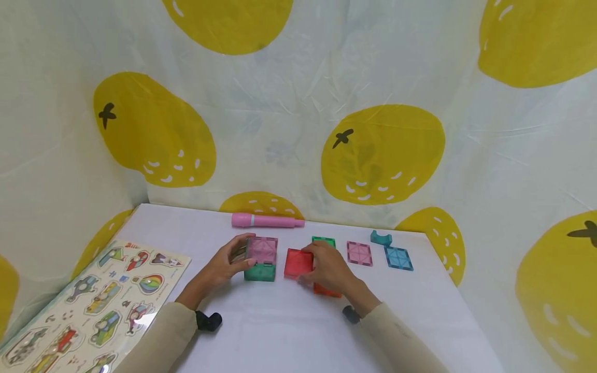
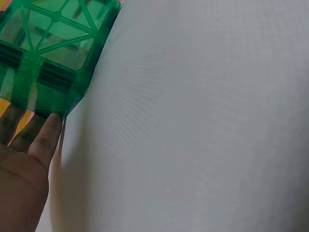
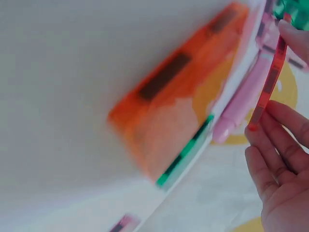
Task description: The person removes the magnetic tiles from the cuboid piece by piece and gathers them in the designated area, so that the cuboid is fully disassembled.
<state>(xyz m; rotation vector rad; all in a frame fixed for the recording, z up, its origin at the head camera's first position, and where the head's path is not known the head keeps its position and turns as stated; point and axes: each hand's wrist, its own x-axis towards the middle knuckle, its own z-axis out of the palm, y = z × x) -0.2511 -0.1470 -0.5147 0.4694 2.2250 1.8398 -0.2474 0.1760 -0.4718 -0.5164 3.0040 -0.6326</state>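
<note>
In the head view, a small box built of magnetic tiles (image 1: 262, 252) stands left of centre, with a pink tile on top and a green side (image 2: 53, 34) facing the person. My left hand (image 1: 229, 261) holds it at its left, thumb near the front and fingers toward the back; fingertips touch the green wall in the left wrist view. My right hand (image 1: 330, 267) pinches a square red magnetic tile (image 1: 296, 263) by its edges, just right of the box. Seen edge-on in the right wrist view, the red tile (image 3: 270, 79) sits between thumb and fingers.
Under and beside my right hand lie an orange tile (image 1: 328, 293) and a green tile (image 1: 324, 241). Farther right are a pink tile (image 1: 359, 254), a blue tile (image 1: 398, 258) and a teal curved piece (image 1: 381, 238). A pink stick (image 1: 268, 220) lies behind; a picture puzzle board (image 1: 104, 298) is left.
</note>
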